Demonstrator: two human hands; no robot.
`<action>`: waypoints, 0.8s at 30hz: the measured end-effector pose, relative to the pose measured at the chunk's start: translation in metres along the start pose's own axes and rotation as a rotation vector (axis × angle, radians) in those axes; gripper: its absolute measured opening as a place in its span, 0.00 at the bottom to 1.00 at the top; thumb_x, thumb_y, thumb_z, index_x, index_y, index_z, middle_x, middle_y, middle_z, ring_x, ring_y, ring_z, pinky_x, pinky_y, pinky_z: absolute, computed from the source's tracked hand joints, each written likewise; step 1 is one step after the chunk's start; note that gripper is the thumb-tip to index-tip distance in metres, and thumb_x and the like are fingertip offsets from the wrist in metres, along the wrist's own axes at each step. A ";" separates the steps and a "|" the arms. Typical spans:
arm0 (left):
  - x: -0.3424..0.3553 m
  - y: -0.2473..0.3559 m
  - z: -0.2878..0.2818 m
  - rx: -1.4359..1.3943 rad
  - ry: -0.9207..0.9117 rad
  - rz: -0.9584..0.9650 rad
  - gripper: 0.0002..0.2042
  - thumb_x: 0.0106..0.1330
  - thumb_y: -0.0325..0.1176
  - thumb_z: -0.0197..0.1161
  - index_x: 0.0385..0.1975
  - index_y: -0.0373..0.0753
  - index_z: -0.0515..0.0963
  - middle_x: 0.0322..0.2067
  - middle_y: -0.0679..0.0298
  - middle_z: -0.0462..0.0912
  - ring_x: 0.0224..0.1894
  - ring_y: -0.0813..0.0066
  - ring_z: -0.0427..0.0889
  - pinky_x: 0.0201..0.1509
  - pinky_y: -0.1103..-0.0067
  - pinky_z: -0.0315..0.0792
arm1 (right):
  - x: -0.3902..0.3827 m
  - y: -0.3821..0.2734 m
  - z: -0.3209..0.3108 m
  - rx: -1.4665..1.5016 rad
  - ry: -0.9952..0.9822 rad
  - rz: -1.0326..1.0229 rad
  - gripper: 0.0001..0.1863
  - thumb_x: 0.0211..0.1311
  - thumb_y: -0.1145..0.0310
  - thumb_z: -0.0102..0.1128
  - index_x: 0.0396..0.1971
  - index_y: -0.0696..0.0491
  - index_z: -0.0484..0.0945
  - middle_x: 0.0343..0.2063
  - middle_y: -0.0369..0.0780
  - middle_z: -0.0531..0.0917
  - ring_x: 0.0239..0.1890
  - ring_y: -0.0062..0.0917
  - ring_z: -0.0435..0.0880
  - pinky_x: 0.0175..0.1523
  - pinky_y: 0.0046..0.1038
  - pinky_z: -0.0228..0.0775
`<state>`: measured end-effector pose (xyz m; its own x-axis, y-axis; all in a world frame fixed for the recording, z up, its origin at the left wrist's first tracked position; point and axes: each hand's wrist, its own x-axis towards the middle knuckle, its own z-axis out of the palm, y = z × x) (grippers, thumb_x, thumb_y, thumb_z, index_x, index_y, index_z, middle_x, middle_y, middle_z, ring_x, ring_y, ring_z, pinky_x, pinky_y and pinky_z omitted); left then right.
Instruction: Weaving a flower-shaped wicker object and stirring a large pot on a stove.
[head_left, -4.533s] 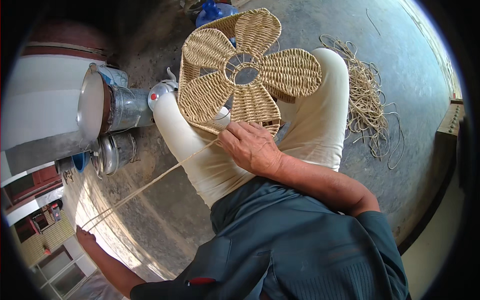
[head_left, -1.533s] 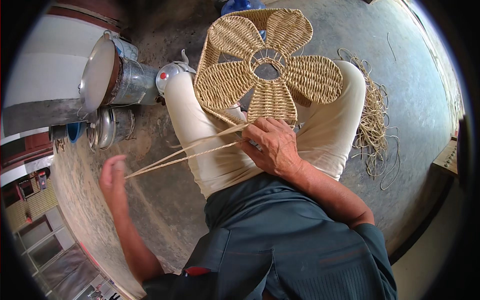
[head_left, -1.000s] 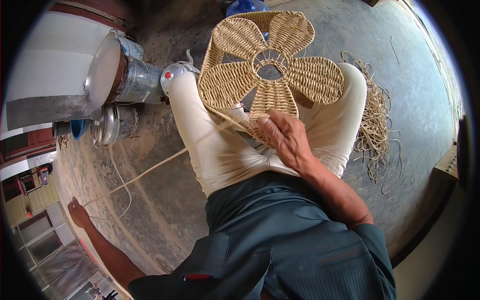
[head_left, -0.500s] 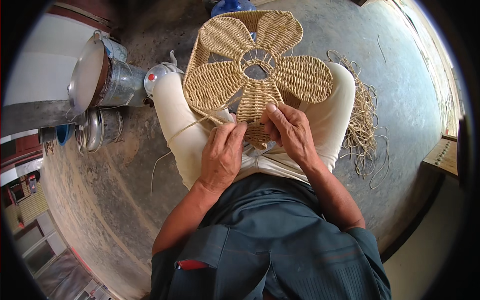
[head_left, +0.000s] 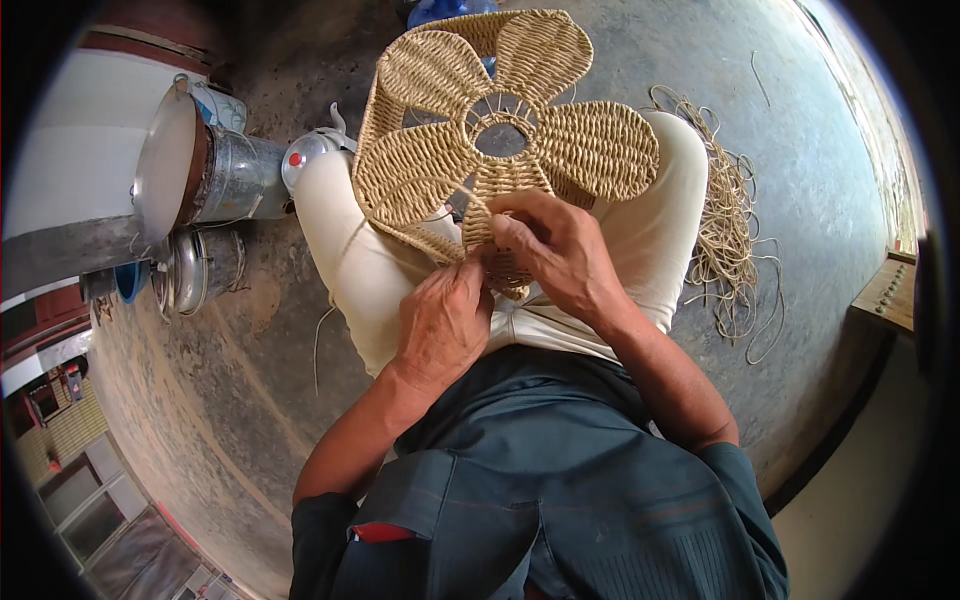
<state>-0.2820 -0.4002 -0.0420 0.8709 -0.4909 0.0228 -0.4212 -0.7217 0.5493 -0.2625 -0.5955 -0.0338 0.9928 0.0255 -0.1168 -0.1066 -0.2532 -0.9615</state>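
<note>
A woven straw-coloured flower piece [head_left: 600, 150] with several petals around an open ring lies across my lap, joined to a woven angular rim. My left hand [head_left: 447, 315] is closed at the left edge of the nearest petal, gripping it low down. Over the same petal, my right hand [head_left: 565, 250] has its fingers bent and pinched at the petal's left edge, on the cord [head_left: 405, 182]. That cord arcs over the left petal and drops across my left thigh. My fingers hide much of the near petal.
A loose heap of cord [head_left: 727, 235] lies on the floor right of my knee. At left are a kettle [head_left: 305, 155], a metal drum [head_left: 240, 172] and a lidded pot [head_left: 205, 265]. A blue jug [head_left: 455, 10] stands beyond, and a wooden bench end [head_left: 888, 292] at right.
My right hand has moved left, its fingers now at the petal's left edge beside my left hand. The cord has risen into a loop over the left petal. The flower piece has shifted slightly left.
</note>
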 end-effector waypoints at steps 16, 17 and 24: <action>0.015 0.005 -0.008 -0.246 -0.064 -0.220 0.13 0.73 0.27 0.62 0.54 0.35 0.82 0.27 0.50 0.83 0.29 0.55 0.85 0.37 0.64 0.77 | -0.022 0.058 0.012 0.857 -0.067 0.497 0.20 0.67 0.70 0.64 0.58 0.57 0.79 0.49 0.38 0.85 0.49 0.24 0.85 0.53 0.30 0.80; 0.015 0.006 -0.007 -0.254 -0.047 -0.228 0.13 0.71 0.26 0.63 0.53 0.36 0.83 0.28 0.53 0.83 0.29 0.60 0.85 0.36 0.65 0.76 | -0.019 0.061 0.015 0.919 -0.099 0.477 0.18 0.66 0.71 0.64 0.55 0.57 0.80 0.47 0.38 0.86 0.46 0.24 0.86 0.51 0.31 0.81; 0.024 0.007 -0.024 0.168 0.343 0.058 0.27 0.69 0.27 0.69 0.69 0.43 0.74 0.52 0.56 0.84 0.54 0.56 0.86 0.56 0.64 0.80 | -0.013 0.054 0.019 0.980 -0.040 0.541 0.16 0.64 0.76 0.61 0.52 0.58 0.81 0.44 0.39 0.87 0.43 0.27 0.87 0.50 0.33 0.83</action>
<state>-0.2584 -0.4058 -0.0178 0.8665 -0.3621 0.3434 -0.4831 -0.7815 0.3949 -0.2819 -0.5913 -0.0891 0.8024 0.1782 -0.5695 -0.5375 0.6303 -0.5601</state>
